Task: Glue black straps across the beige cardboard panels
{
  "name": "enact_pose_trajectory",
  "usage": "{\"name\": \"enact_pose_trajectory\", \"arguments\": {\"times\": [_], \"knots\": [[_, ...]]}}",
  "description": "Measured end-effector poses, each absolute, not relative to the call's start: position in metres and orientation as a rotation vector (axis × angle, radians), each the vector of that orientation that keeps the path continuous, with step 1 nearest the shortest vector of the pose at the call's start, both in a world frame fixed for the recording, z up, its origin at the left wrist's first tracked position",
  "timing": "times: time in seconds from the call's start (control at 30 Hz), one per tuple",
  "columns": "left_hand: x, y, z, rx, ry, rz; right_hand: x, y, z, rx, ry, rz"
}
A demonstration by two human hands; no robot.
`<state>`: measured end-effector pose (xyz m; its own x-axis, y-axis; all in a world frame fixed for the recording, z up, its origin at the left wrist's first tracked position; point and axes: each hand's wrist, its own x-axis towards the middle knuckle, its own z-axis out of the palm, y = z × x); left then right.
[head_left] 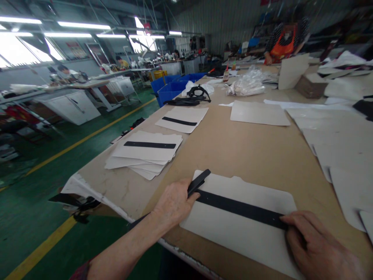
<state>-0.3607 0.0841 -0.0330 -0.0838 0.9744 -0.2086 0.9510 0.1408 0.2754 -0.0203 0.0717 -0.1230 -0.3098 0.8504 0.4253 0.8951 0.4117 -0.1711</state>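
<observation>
A white board (pixel 233 229) with rounded corners and a small bump on its far edge lies near the table's front edge. Across it runs a flat black strip (pixel 239 208) with small holes near its ends. My left hand (pixel 176 200) is closed around more black strips (pixel 199 182), which stick out past its fingers, while its thumb touches the left end of the strip on the board. The strip's right end is between the thumb and fingers of my right hand (pixel 316 243), at the board's right side. Part of the right palm is out of sight.
Left of the board is a stack of white boards (pixel 140 155), the top one bearing a black strip; another such board (pixel 186 114) lies behind. More boards (pixel 340 155) cover the right side. Blue bins (pixel 171 91) stand beyond; a person in an orange apron (pixel 282 46) works farther back.
</observation>
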Motion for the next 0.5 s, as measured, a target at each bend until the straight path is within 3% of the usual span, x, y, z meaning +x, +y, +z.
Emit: {"name": "enact_pose_trajectory", "arguments": {"times": [0.23,0.5], "knots": [[-0.357,0.079,-0.038,1.993,2.051,0.291,-0.030,0.066,-0.112,-1.527,-2.234,-0.089],[-0.352,0.068,-0.042,2.191,1.894,0.100,-0.032,0.060,-0.110,-1.376,-2.322,-0.342]]}}
